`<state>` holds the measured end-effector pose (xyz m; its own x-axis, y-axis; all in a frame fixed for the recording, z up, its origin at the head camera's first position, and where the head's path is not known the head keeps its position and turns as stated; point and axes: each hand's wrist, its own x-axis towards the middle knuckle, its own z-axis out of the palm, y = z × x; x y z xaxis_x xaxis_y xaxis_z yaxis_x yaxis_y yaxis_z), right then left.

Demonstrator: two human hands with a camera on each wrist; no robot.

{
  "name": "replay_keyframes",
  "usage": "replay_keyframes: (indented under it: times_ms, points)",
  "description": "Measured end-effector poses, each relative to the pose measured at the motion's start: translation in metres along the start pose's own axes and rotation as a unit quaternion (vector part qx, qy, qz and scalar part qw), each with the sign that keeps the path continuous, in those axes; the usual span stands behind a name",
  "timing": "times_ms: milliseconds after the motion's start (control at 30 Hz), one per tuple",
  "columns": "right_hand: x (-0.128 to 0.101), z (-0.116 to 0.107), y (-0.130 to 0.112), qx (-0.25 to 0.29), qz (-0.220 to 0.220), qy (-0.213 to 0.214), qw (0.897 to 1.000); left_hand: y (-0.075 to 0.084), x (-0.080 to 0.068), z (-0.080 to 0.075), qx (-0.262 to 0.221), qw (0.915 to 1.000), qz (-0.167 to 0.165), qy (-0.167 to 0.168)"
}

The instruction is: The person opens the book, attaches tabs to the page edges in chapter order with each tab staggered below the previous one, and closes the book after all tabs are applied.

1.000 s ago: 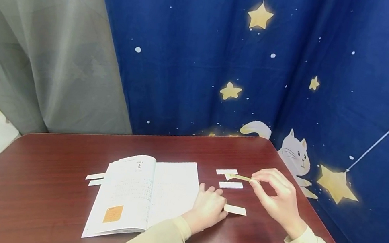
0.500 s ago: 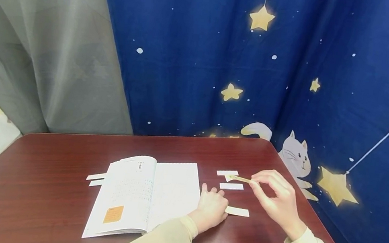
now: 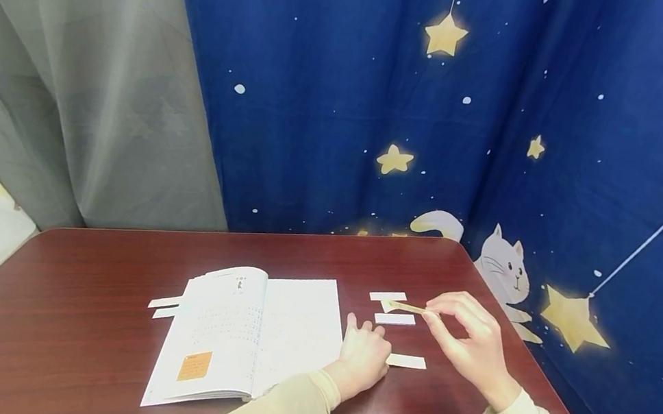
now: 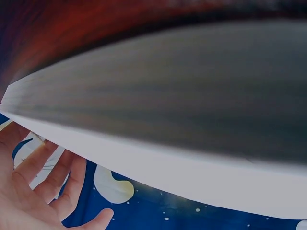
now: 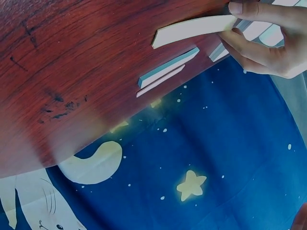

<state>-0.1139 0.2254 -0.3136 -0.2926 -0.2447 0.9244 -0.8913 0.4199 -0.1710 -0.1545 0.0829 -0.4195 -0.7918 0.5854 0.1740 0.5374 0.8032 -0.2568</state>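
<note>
Pinching one end of a thin yellowish paper strip (image 3: pixel 407 306), the right hand (image 3: pixel 471 348) holds it just above the table (image 3: pixel 79 286), its free end over the white strips (image 3: pixel 395 318) lying right of the open book (image 3: pixel 247 335). Over the last second little has changed: the strip sat in the same thumb-and-fingertip pinch, and the hand has only drifted slightly, so the work with this strip looks to be paused mid-air rather than finished. From the right wrist view the grip is narrow, thumb and forefinger pressed on the strip's end (image 5: pixel 192 29), the other fingers curled beneath. The left hand (image 3: pixel 364 356) rests on the book's right edge, fingers loosely bent and pressing the page down; it has barely shifted. Another white strip (image 3: pixel 406 361) lies just beside it, and two more (image 3: pixel 165 306) peek out left of the book.
</note>
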Motion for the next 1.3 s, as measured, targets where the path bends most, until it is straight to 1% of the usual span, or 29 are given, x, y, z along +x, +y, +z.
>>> replay_keyframes:
  times_ms: [133,233,400,567,700,833,1000,1067,1167,1233,1300]
  points:
    - [0.000,0.003,-0.001,0.000,0.002,-0.001,1.000,-0.001,-0.002,0.000,-0.007,1.0000,-0.001,-0.005]
    - [-0.001,0.005,-0.001,0.000,0.003,-0.002,1.000,-0.002,-0.004,-0.001,-0.018,0.9998,0.001,-0.002]
    - [0.000,0.008,-0.002,-0.008,0.008,-0.007,1.000,-0.008,-0.012,-0.007,-0.044,0.9988,0.006,0.020]
    - [0.000,0.012,0.004,-0.017,0.017,-0.015,1.000,-0.021,-0.026,-0.018,-0.070,0.9959,0.021,0.055]
    - [-0.007,0.018,0.018,-0.024,0.030,-0.023,0.999,-0.037,-0.038,-0.029,-0.077,0.9925,0.030,0.090]
    - [-0.010,0.025,0.027,-0.027,0.045,-0.027,0.998,-0.058,-0.050,-0.039,-0.087,0.9877,0.026,0.127]
    - [0.008,0.032,0.007,-0.034,0.057,-0.024,0.998,-0.087,-0.064,-0.047,-0.115,0.9776,0.006,0.176]
    - [0.013,0.035,0.001,-0.040,0.063,-0.022,0.997,-0.098,-0.067,-0.049,-0.123,0.9731,-0.003,0.194]
    - [0.013,0.040,0.004,-0.050,0.078,-0.021,0.995,-0.113,-0.067,-0.049,-0.127,0.9668,-0.015,0.221]
    - [0.012,0.044,0.008,-0.052,0.097,-0.026,0.994,-0.121,-0.066,-0.048,-0.129,0.9615,-0.019,0.242]
    - [0.010,0.049,0.012,-0.046,0.125,-0.036,0.990,-0.128,-0.065,-0.046,-0.127,0.9578,-0.024,0.257]
